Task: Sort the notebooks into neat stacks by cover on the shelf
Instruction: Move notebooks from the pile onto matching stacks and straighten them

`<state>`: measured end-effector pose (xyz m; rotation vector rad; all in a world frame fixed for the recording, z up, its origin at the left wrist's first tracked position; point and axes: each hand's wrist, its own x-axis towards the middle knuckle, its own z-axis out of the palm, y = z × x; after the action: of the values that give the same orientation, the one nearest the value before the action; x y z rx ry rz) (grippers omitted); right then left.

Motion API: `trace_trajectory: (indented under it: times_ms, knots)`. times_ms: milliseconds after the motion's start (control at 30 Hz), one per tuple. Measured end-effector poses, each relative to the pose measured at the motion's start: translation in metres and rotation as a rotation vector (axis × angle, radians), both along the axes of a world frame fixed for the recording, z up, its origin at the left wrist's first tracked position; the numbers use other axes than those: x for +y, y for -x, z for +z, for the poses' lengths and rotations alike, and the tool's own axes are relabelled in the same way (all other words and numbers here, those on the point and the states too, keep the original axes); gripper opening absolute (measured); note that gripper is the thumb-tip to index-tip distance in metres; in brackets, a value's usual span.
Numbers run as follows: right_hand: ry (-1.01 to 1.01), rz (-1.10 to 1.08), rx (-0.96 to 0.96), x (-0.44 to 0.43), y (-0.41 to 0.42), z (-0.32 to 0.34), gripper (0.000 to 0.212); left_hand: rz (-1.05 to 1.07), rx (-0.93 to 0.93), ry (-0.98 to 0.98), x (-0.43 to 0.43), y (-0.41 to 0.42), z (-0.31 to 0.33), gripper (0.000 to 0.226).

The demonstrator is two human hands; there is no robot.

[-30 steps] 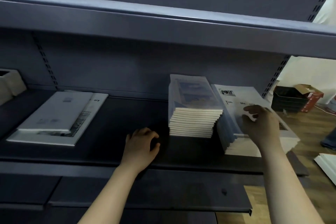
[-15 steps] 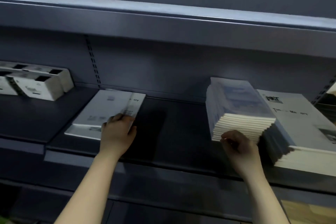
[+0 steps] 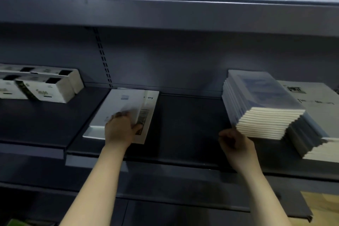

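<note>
Two hands are up at the shelf (image 3: 183, 124), and two piles sit at each end of the action. On the left lie two loose notebooks, one on the other. The top notebook (image 3: 121, 104) has a plain pale cover and sits askew. The lower notebook (image 3: 148, 108) pokes out along its right side, showing the letters "ory" and a dark picture strip.

On the right stand two stacks, touching. The blue-cover stack (image 3: 260, 97) leans back, its cream page edges stepped towards the camera and too blurred to count. The white-cover stack (image 3: 319, 108) sits just beside it and runs off the frame.

The left hand (image 3: 120, 130) is on the loose pair at their near edge. Its fingers lie over the top notebook's near right corner, and the thumb sticks out onto the lower one. Motion blur hides whether it pinches the cover or only presses on it. Most of both notebooks lies beyond the hand, towards the back wall.

The right hand (image 3: 236, 143) has its fingers curled in, with nothing seen inside them. Its knuckles are right at the near left bottom corner of the blue-cover stack, which rises up and to the right of it.

Bare dark shelf lies between the hands. Far left on the neighbouring shelf section sits a cluster of white boxes (image 3: 45, 86), with four dark openings on their tops.
</note>
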<state>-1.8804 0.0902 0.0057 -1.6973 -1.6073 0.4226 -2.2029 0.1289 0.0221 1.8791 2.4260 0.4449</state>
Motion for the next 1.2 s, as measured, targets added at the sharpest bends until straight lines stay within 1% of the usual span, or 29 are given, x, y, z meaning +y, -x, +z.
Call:
trace_trajectory:
  times_ms: [100, 167, 267, 333, 433, 500, 533, 600, 667, 700, 733, 767, 833, 900, 967, 1033, 1067, 1133, 1167, 1200]
  knots:
    - [-0.003, -0.013, 0.017, -0.002, 0.000, -0.001, 0.011, -0.051, 0.125, -0.048, 0.003, 0.001, 0.005, 0.040]
    - [0.003, -0.019, 0.016, -0.002, 0.000, -0.002, 0.011, -0.080, 0.214, -0.043, 0.004, 0.002, 0.008, 0.032]
    - [0.004, -0.019, 0.017, -0.003, -0.001, -0.003, 0.013, -0.102, 0.290, -0.020, 0.007, -0.004, 0.010, 0.022]
    - [0.002, -0.018, 0.019, -0.003, -0.001, -0.003, 0.013, -0.079, 0.338, -0.018, 0.007, -0.012, 0.011, 0.015]
    - [0.005, -0.007, 0.038, -0.005, -0.003, -0.001, 0.014, -0.017, 0.398, 0.001, 0.004, -0.013, 0.012, 0.016]
    - [0.008, 0.010, 0.054, -0.005, -0.004, 0.000, 0.015, -0.014, 0.346, -0.061, 0.002, -0.008, 0.015, 0.016]
    - [0.011, 0.020, 0.060, -0.005, -0.004, 0.000, 0.014, -0.020, 0.284, -0.144, 0.001, -0.008, 0.019, 0.016]
    - [0.022, 0.043, 0.068, -0.005, -0.005, 0.002, 0.013, -0.029, 0.149, -0.375, -0.003, -0.013, 0.033, 0.019]
    - [0.042, 0.070, 0.082, -0.003, -0.005, 0.006, 0.012, -0.051, -0.030, -0.590, -0.009, -0.025, 0.049, 0.021]
    - [0.058, 0.089, 0.100, -0.002, -0.004, 0.008, 0.012, -0.070, -0.184, -0.662, -0.013, -0.032, 0.056, 0.022]
    - [0.077, 0.112, 0.134, -0.001, -0.002, 0.010, 0.011, -0.091, -0.382, -0.703, -0.015, -0.040, 0.060, 0.022]
    - [0.101, 0.138, 0.193, 0.000, 0.000, 0.013, 0.010, -0.113, -0.597, -0.721, -0.018, -0.050, 0.063, 0.021]
    - [0.151, 0.188, 0.368, 0.003, 0.006, 0.018, 0.010, -0.165, -0.967, -0.721, -0.023, -0.073, 0.067, 0.018]
    - [0.164, 0.227, 0.532, 0.004, 0.012, 0.026, 0.018, -0.202, -1.302, -0.687, -0.027, -0.097, 0.069, 0.016]
    - [0.154, 0.275, 0.693, 0.006, 0.018, 0.037, 0.028, -0.219, -1.566, -0.642, -0.031, -0.117, 0.069, 0.016]
    - [0.127, 0.330, 0.822, 0.008, 0.019, 0.049, 0.033, -0.223, -1.718, -0.571, -0.034, -0.132, 0.067, 0.013]
    - [0.103, 0.333, 0.878, 0.009, 0.018, 0.055, 0.029, -0.233, -1.760, -0.532, -0.035, -0.138, 0.065, 0.013]
    - [0.062, 0.300, 0.979, 0.010, 0.012, 0.063, 0.014, -0.265, -1.788, -0.470, -0.037, -0.150, 0.062, 0.019]
    - [0.047, 0.292, 0.982, 0.011, 0.007, 0.066, 0.012, -0.283, -1.782, -0.448, -0.038, -0.154, 0.061, 0.021]
    - [0.033, 0.286, 0.943, 0.012, 0.002, 0.068, 0.015, -0.302, -1.760, -0.431, -0.038, -0.158, 0.059, 0.023]
